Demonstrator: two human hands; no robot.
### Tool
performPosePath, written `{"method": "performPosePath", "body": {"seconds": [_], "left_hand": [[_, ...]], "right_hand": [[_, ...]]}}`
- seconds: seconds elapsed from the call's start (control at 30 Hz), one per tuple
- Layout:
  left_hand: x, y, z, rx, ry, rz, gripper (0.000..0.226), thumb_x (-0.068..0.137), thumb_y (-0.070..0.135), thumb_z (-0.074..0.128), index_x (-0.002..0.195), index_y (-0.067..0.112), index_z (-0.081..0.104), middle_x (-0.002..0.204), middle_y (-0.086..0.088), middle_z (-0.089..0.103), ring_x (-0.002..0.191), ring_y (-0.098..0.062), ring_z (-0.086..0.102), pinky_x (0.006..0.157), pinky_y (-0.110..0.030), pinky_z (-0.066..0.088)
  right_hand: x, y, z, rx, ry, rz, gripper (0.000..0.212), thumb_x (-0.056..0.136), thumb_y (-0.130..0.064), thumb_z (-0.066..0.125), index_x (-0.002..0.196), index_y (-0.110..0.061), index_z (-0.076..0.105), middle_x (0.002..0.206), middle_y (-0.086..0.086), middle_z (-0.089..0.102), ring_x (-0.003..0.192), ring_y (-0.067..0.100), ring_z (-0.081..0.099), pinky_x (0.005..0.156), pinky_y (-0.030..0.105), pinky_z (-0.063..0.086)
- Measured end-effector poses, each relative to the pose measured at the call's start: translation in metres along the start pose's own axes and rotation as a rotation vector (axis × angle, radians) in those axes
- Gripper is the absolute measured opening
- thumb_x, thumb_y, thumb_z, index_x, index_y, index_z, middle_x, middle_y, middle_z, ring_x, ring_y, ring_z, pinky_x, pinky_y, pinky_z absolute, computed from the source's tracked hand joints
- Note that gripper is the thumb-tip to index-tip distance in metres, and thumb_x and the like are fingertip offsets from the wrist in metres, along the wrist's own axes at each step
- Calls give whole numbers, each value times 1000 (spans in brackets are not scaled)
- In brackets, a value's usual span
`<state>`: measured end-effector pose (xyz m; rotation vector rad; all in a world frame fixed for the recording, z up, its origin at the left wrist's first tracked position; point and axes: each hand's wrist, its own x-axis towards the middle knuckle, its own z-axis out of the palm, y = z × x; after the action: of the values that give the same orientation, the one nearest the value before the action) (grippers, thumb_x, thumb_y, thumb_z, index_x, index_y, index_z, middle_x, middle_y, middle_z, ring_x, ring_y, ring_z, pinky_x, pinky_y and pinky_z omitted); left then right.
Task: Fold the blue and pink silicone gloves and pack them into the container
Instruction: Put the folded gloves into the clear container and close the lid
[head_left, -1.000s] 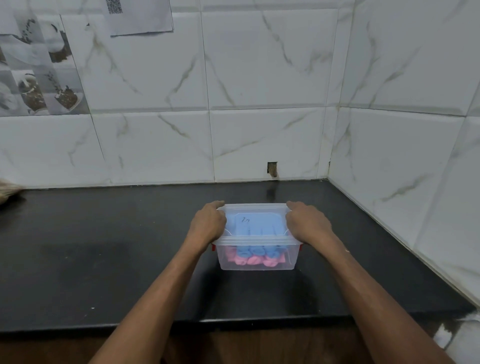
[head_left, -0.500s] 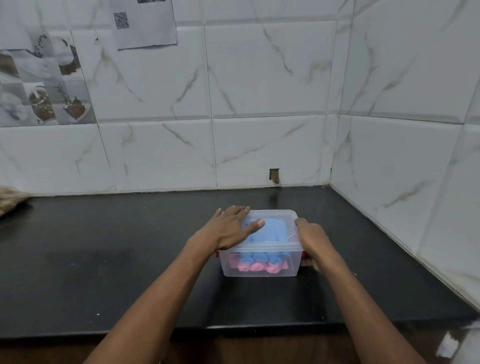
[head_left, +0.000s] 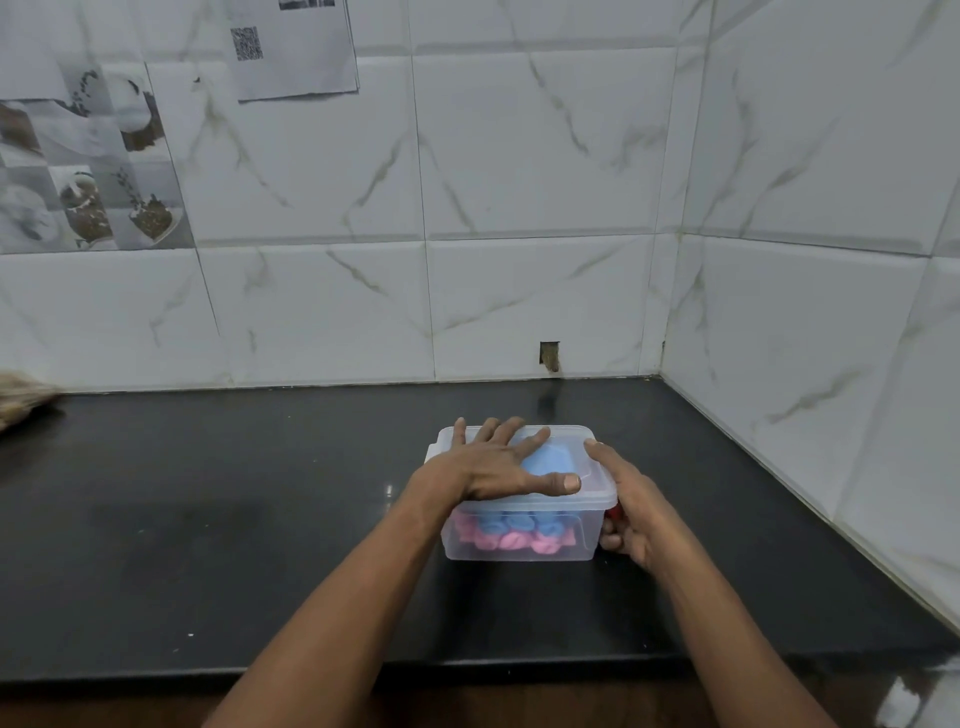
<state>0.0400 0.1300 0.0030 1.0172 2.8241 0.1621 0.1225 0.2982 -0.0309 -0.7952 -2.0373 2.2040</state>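
I see the box (head_left: 519, 540), clear plastic, sitting on the black counter (head_left: 208, 545) near the corner where the two tiled walls meet. Its lid (head_left: 592, 483) is on top. Through the front wall I can make out the blue glove (head_left: 514, 522) lying on the pink glove (head_left: 511, 543), both folded inside; more blue shows through the lid.

My left hand (head_left: 488, 467) lies flat on the lid, palm down, fingers straight and spread toward the far edge, thumb stretched along the near edge. It presses there and grips nothing.

My right hand (head_left: 631, 512) is at the box's right side. Its index finger lies straight along the lid's right edge, touching it. The lower fingers curl in against the side wall around a small red clip (head_left: 614, 513) under the lid rim; I cannot tell how firmly they hold it, since the hand covers most of it.

On the far left edge of the counter lies a brownish thing (head_left: 23, 397), too blurred to name. A sheet (head_left: 296, 47) with a QR code hangs on the back wall
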Motion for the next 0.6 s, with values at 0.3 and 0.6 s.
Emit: {"method": "performPosePath", "body": {"seconds": [0.3,0.6], "left_hand": [[4,3,0,-13,27,-24,129,47,100,20,154,33,-4,164,4,-4,151,-22,-9,114,-61,-15],[6,2,1,16,29,-24,124,54,97,23,155,30,-4,165,2,-4,151,-25,-7,113,-64,-15]], "right_hand": [[-8,-23,-2,-499,332,-299,42,85,-46,63,76,-6,55,74,11,60,60,26,57,52,28,43],[-13,-23,13,-766,350,-248,36,101,-40,40,100,-8,55,97,11,63,83,22,63,69,31,53]]}}
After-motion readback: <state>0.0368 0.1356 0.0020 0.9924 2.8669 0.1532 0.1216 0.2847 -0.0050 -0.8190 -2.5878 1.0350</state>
